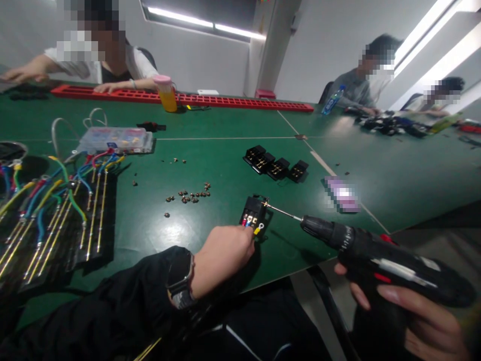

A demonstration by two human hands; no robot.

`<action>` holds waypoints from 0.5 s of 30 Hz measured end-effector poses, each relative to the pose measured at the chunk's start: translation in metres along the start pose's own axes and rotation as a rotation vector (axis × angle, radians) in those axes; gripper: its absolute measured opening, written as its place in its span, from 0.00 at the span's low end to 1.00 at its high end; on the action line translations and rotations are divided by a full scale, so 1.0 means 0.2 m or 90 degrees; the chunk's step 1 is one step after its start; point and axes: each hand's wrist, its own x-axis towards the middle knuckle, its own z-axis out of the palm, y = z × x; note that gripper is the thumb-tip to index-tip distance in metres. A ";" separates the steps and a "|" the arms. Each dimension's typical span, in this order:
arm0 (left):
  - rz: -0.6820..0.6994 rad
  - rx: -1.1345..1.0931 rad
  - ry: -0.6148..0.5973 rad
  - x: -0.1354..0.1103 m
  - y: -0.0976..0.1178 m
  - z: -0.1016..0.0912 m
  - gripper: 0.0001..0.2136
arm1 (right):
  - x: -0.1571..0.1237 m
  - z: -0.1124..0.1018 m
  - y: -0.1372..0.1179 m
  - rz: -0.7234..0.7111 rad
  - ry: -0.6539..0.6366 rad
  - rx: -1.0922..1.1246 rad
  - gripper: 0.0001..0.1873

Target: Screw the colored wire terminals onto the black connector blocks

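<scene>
Near table edge (285, 273), left hand (221, 253) pins terminal block (253, 213).

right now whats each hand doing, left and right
Left hand: closed, fingertips pinching the small black terminal block on the green table.
Right hand: closed around the cordless screwdriver, bit at the block.

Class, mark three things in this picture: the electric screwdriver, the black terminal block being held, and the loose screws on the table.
electric screwdriver (376, 253), head view, on its black body.
black terminal block (252, 210), head view, on its top face.
loose screws (190, 195), head view, middle of the scattered cluster.
</scene>
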 end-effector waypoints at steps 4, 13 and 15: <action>0.000 -0.051 0.051 -0.01 -0.01 0.01 0.17 | -0.02 0.05 -0.03 0.042 0.001 0.035 0.21; -0.029 -0.083 0.115 -0.01 -0.02 0.02 0.18 | -0.02 0.02 -0.05 0.027 0.017 0.018 0.17; -0.037 -0.085 0.136 -0.01 -0.02 0.02 0.18 | -0.02 0.01 -0.02 0.005 0.010 0.002 0.16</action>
